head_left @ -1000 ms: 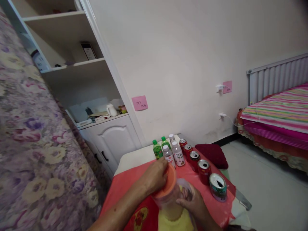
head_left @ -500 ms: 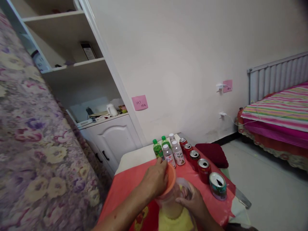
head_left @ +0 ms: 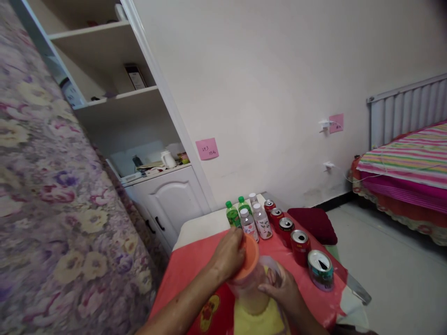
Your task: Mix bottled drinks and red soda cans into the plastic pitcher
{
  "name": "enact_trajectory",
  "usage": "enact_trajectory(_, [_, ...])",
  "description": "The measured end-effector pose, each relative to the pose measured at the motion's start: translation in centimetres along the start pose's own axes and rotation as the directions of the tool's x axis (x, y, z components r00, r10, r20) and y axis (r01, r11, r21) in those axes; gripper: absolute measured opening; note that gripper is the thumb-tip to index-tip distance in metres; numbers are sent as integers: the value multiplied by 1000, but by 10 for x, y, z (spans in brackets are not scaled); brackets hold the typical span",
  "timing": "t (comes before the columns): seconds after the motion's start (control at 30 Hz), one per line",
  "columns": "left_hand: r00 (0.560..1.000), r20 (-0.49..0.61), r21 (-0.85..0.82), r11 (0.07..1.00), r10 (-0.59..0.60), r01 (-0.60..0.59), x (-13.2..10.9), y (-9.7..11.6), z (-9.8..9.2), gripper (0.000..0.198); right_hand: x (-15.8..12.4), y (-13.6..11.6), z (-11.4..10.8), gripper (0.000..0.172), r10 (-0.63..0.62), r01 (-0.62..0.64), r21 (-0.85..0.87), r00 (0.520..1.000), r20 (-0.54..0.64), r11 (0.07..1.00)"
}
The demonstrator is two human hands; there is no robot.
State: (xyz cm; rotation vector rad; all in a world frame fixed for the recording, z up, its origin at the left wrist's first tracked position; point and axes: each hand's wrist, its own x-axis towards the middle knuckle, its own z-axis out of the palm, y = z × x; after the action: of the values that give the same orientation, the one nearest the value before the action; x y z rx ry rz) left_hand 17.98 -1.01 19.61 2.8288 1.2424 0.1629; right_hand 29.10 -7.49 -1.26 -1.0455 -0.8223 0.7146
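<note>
Behind the counter [head_left: 200, 225], wall [head_left: 265, 93]: pale and plain, scuffed low down.
Bed [head_left: 412, 172]: at the right, under a striped cover of pink, yellow, green and white, with a grey ribbed headboard [head_left: 405, 116].
Shelf unit [head_left: 174, 190]: toward the left, open shelves above, panelled white doors below.
Curtain [head_left: 66, 232]: floral in lilac and cream, filling the left edge.
Red cloth [head_left: 188, 260]: spread over much of the counter, whose pale surface shows at the far end.
Cushion [head_left: 312, 223]: dark red, lying beyond the counter's right edge.
Pitcher [head_left: 244, 295]: see-through, at the near side of the counter between both hands, above a yellow cloth [head_left: 256, 323]; I cannot tell whether it rests on it.
Left hand [head_left: 226, 258]: laid on the pitcher's orange top [head_left: 252, 255], fingers bent over it; their tips are hidden, so I cannot tell how far closed they are.
Right hand [head_left: 284, 293]: fingers closed around the pitcher's handle [head_left: 274, 264], thumb against its near side.
Bottles [head_left: 261, 223]: five, grouped at the far end, two with green caps and three with white.
Cans [head_left: 300, 249]: five in a row along the right side, the nearest green, the others red.
Pink notes [head_left: 207, 149]: two on the wall, handwritten.
</note>
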Motion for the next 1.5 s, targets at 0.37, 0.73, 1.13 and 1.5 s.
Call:
enact_trajectory(0.37, [999, -21, -89, 995, -48, 46, 7, -3, -1, 22, -3, -16, 2, 47, 18, -18, -109, 1000, -2, 994])
enact_trajectory(0.73, [990, -132, -295, 951, 56, -94, -17, -19, 1, 33, -4, -12, -2, 37, 37, -36, -126, 999, 7, 991])
enact_trajectory(1.13, [845, -273, -902, 427, -459, -60, -71, -54, 117, 119, -15, -19, 7, 38, 53, -42, -156, 996, 68, 987])
enact_trajectory(1.5, [889, -269, -947, 268, -371, -175, -54, -57, 162, 111, 6, -108, -19, 39, -222, 293, -567, 956, 192, 770])
